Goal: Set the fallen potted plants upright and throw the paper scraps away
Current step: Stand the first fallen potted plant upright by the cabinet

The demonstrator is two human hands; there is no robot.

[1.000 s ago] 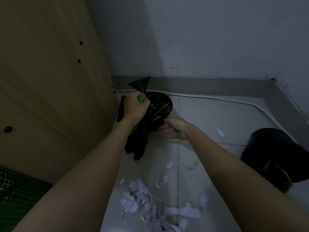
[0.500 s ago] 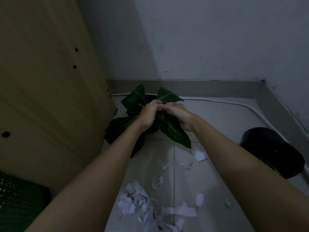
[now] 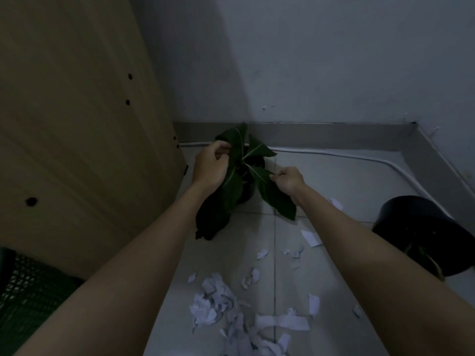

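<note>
While each grip [image 3: 214, 163] pinches leaves [image 3: 275, 196].

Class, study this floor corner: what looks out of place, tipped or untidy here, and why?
The black pot at the right lies on its side, its plant spilling toward the camera. Torn paper scraps litter the tiles in the foreground. The leafy plant by the wooden panel stands upright, with the left hand and right hand on its leaves.

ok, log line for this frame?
left hand: on leaf | right hand: pinching leaf | plant: upright | second pot: fallen | scraps: on floor
</note>
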